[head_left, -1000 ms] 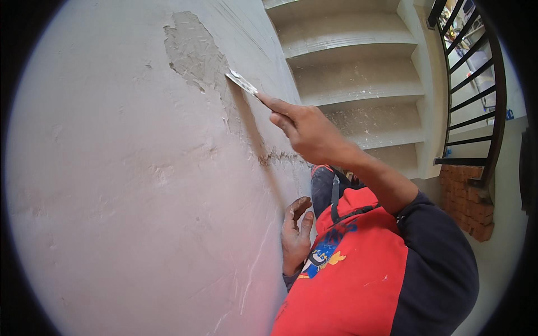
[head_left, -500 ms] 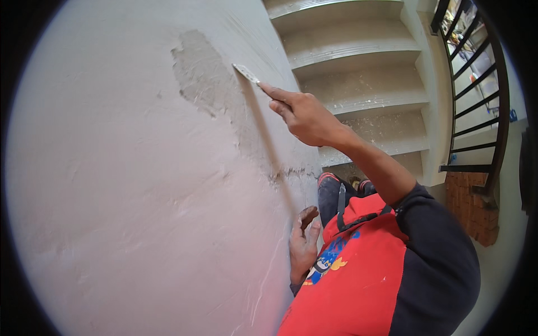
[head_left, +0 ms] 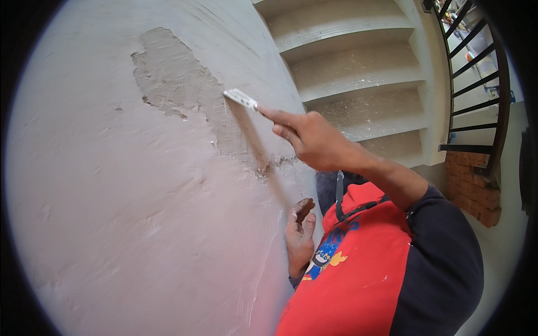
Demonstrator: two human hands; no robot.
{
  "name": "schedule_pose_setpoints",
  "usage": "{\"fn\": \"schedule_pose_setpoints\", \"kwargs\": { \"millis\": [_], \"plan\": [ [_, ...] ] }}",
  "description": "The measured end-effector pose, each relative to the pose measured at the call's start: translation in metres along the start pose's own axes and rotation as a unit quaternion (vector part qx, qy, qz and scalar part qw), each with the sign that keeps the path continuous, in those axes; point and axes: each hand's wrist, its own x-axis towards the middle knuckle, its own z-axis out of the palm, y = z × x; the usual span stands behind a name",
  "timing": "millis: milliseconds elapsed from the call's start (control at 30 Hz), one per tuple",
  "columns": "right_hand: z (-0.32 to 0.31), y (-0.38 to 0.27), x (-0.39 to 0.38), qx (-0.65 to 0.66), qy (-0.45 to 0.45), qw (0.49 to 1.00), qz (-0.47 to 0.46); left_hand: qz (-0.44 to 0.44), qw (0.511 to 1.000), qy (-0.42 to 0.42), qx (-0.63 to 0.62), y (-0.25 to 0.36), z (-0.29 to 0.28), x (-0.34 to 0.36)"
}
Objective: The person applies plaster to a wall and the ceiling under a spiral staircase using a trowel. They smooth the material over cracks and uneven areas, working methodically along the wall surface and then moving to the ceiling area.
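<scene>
My right hand [head_left: 316, 137] grips a putty knife [head_left: 242, 99] whose whitish, plaster-smeared blade meets the wall [head_left: 140, 224] at its tip. Left of the blade spreads a rough patch of grey-beige plaster [head_left: 174, 73], tapering down toward a dark crack [head_left: 263, 171]. A soft-edged brown band [head_left: 255, 143] runs from the blade tip down toward my left hand [head_left: 301, 232]; whether it is a shadow or a thin strip I cannot tell. Close by the wall at chest level, my left hand has loosely curled fingers with the thumb apart, and nothing shows in it.
Beige concrete stairs [head_left: 358, 73] with white specks rise beyond my right arm. A dark metal railing [head_left: 476, 84] borders them on the right. Below it lies a reddish-brown tiled area [head_left: 471, 185]. The wall's corner edge runs beside the steps.
My right hand and the putty knife have moved lower, away from the patch's upper edge. The view has shifted, so the patch appears further left. My left hand keeps about the same pose.
</scene>
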Motion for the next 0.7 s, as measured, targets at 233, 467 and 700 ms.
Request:
{"fn": "schedule_pose_setpoints", "kwargs": {
  "millis": [233, 467, 700],
  "plan": [
    [-0.001, 0.014, 0.01, -0.005, 0.04, 0.997, -0.07, -0.041, 0.999, -0.001, 0.031, 0.009, 0.004, -0.004],
    [-0.003, 0.001, 0.0, 0.014, 0.005, 1.0, -0.024, -0.029, 1.0, 0.009, -0.002, 0.007, 0.005, 0.006],
    [-0.012, -0.017, 0.006, 0.013, -0.023, 1.0, -0.004, -0.035, 0.999, 0.022, -0.008, 0.012, 0.006, 0.006]
  ]
}}
